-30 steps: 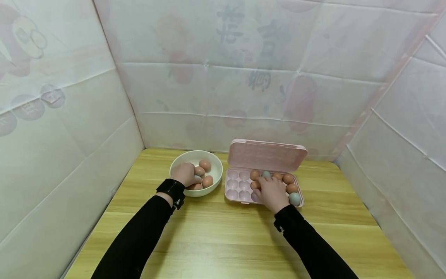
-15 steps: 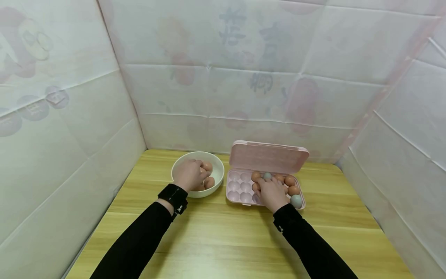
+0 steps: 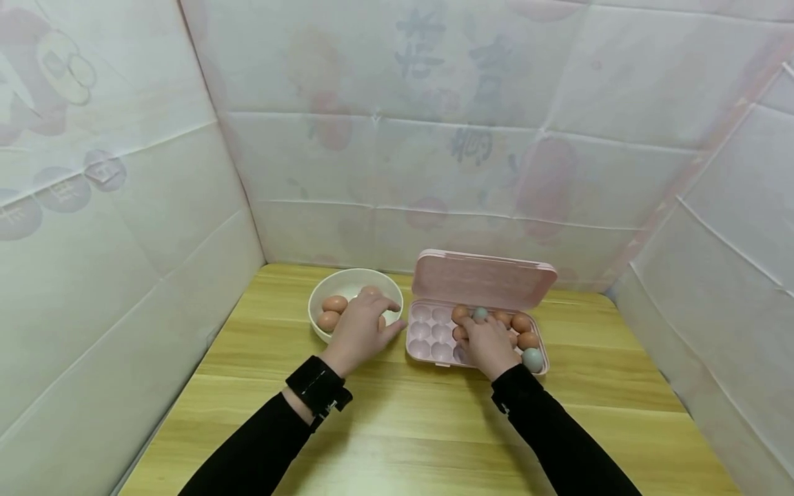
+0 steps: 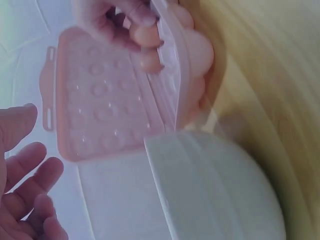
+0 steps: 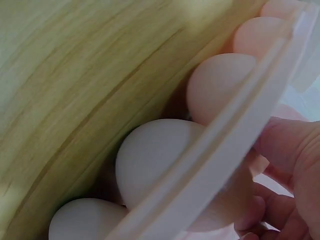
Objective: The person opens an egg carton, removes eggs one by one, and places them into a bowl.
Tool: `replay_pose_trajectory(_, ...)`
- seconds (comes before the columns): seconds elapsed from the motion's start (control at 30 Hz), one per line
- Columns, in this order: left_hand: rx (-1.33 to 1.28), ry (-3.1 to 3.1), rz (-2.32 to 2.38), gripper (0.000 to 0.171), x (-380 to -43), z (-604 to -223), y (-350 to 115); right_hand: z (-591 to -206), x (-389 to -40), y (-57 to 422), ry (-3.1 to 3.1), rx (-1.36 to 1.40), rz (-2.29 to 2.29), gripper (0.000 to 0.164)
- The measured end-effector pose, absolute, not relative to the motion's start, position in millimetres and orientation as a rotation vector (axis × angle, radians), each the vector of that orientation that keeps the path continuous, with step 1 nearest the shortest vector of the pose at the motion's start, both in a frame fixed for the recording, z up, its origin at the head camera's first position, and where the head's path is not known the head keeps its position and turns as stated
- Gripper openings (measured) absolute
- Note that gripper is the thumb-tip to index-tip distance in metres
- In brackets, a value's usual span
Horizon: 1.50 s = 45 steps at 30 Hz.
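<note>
Left hand spread over bowl rim, right hand pinching egg, carton edge close

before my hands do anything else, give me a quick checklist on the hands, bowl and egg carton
1. Lid open: ok, raised at the back of the carton.
2. Room for eggs: ok, empty cups show on the side nearer the bowl.
3. Eggs in the bowl: ok, brown eggs show there.
4. Left hand free: ok, fingers apart over the bowl, no egg seen in it.
5. Right hand clear of the carton: not ok, its fingers are down among the eggs.
6. Right hand's grip on an egg: cannot tell, partly hidden.
</note>
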State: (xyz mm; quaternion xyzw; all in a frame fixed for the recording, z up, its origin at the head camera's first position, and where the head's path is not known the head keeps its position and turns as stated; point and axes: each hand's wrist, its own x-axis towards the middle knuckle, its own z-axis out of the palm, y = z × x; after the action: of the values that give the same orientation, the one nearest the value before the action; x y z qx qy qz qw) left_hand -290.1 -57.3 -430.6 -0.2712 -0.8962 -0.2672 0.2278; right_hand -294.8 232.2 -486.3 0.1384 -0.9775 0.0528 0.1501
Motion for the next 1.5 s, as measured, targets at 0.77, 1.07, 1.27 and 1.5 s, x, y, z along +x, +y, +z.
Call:
replay_pose_trajectory(0.77, -1.15, -2.117, -0.742, 0.057, -257.9, -434.3, -24.6, -444.5, -248.1, 217.0, -2.31, 0.632, 2.681, 0.022)
replay_pose_trajectory(1.07, -1.153, -2.105, -0.735, 0.048, -254.5, -434.9, -22.7, -444.3, -243.8, 212.6, -2.257, 0.691, 2.764, 0.026)
replay_pose_trajectory(1.27, -1.154, -2.113, -0.719, 0.044, -254.2, -433.4, -21.6, -443.7, -242.8, 211.6, -2.237, 0.649, 2.789, 0.025)
replay_pose_trajectory(1.5, -1.16, -2.092, -0.688, 0.045, -266.2, -430.4, -25.9, -444.4, -245.4, 215.4, -2.347, 0.575, 2.659, 0.028)
